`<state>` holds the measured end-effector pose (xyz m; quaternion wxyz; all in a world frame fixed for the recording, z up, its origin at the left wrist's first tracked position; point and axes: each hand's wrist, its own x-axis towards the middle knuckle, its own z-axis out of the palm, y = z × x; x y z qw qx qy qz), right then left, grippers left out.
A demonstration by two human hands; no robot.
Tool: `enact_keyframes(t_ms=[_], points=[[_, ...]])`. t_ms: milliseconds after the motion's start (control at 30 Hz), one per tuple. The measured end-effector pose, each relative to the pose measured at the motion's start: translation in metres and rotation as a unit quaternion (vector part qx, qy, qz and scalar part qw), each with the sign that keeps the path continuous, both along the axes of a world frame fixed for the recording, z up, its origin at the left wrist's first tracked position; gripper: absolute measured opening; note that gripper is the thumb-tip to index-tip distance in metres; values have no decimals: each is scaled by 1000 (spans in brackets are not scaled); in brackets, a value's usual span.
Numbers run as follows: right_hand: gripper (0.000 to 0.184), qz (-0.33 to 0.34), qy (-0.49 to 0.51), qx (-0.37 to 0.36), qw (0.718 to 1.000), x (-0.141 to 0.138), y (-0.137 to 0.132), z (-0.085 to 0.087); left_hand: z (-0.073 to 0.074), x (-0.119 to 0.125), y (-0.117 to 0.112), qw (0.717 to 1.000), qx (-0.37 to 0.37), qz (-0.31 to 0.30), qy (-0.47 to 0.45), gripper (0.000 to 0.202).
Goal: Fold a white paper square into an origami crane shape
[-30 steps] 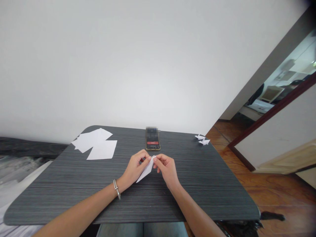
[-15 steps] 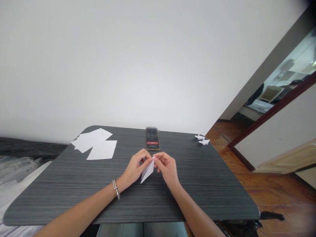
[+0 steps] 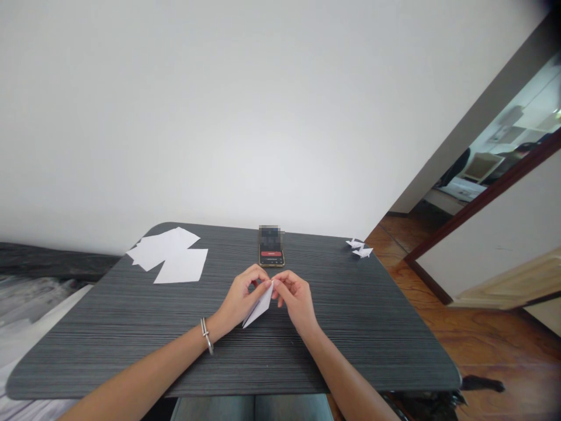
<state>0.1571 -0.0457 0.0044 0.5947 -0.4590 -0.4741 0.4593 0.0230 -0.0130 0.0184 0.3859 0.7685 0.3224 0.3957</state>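
Observation:
Between my two hands, above the middle of the table, is a folded white paper [image 3: 259, 309]. Its long pointed end slants down to the lower left. My left hand [image 3: 245, 295] pinches its upper edge between thumb and fingers; a metal bangle is on that wrist. The thumb and fingertips of my right hand [image 3: 295, 295] are closed on the paper's top corner, meeting the left fingertips. The small fold under the fingertips is mostly hidden.
A dark wood-grain table [image 3: 350, 339] stands against a white wall. Loose white paper sheets [image 3: 182, 266] lie at the back left. A phone [image 3: 272, 248] is beyond my hands. Two folded paper cranes [image 3: 362, 252] sit near the right back edge.
The folded paper's lower point has swung a little to the left, and more of its flat face shows. My right hand has shifted very slightly left; the left stays put.

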Motion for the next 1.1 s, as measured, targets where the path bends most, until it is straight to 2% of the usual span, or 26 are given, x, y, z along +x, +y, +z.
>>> enact_keyframes(t_ms=[267,433,533,633,700,833,1033,1100], points=[[13,16,11,-5,1000,0,1,-1,-3,1,0,1000,-19,-2,7,27],[16,34,-5,-24,999,0,1,-3,-6,-1,4,996,-88,13,-28,27],[19,6,-50,-36,998,0,2,-6,-8,-2,7,987,-139,32,-78,25],[27,-30,-55,-51,997,1,4,-10,-9,-2,9,981,-150,55,-110,25],[31,-1,-27,-79,997,2,6,-13,-8,-2,10,979,-150,63,-119,25],[23,65,-8,-103,992,2,6,-17,-8,-2,9,979,-158,57,-118,23],[23,66,8,-80,995,1,5,-16,-11,-2,9,976,-164,36,-138,18],[24,71,19,-75,994,0,5,-15,-9,-3,10,978,-149,29,-146,24]])
